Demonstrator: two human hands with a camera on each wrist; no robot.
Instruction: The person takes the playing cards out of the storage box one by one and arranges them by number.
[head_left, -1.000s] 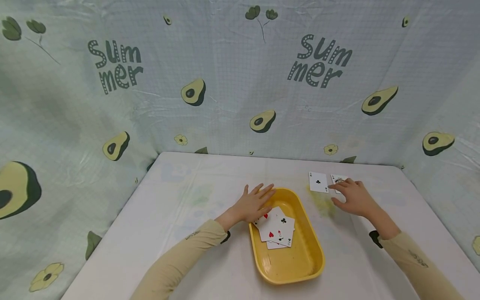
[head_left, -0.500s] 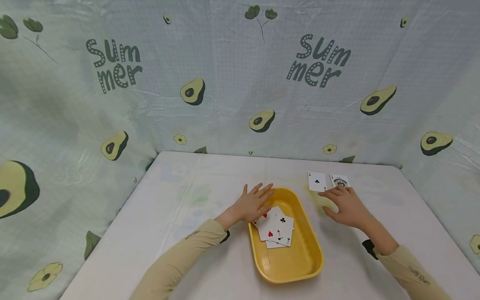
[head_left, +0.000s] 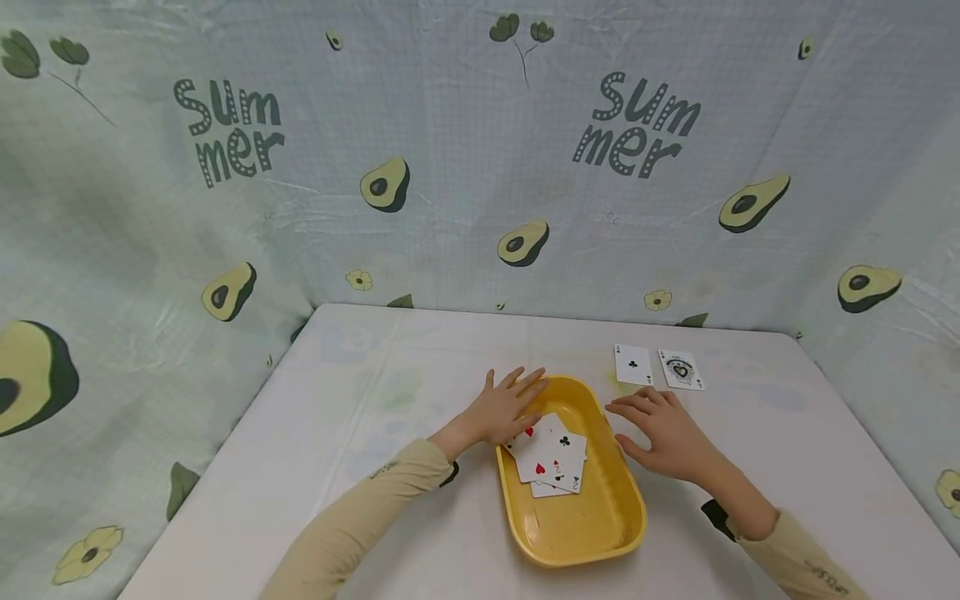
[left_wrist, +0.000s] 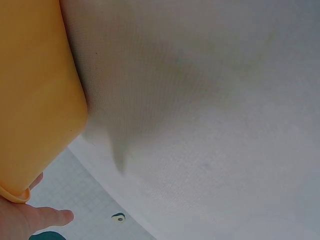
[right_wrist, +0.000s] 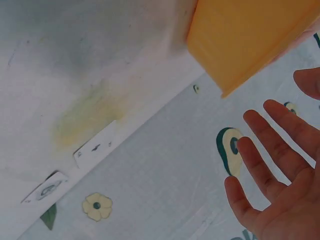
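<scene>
A yellow plastic tub (head_left: 592, 533) stands on the table with several playing cards (head_left: 550, 458) loosely piled inside, hearts and clubs among them. My left hand (head_left: 504, 410) rests on the tub's far left rim with spread fingers, covering part of the pile. Beside the tub's right rim hovers my right hand (head_left: 663, 435), fingers apart and nothing in them; its bare palm (right_wrist: 290, 205) shows in the right wrist view. Beyond it, face up on the table, lie an ace of clubs (head_left: 633, 364) and, to its right, a card with a large ornate ace-like emblem (head_left: 681, 369).
The white table (head_left: 420, 517) ends at a hanging cloth (head_left: 450, 125) printed with avocados and lettering, which encloses the back and sides. Yellowish stains mark the tabletop near the two cards.
My right hand has drawn back from the emblem card toward me and left, to the tub's right rim, uncovering that card. The left hand has stayed in place.
</scene>
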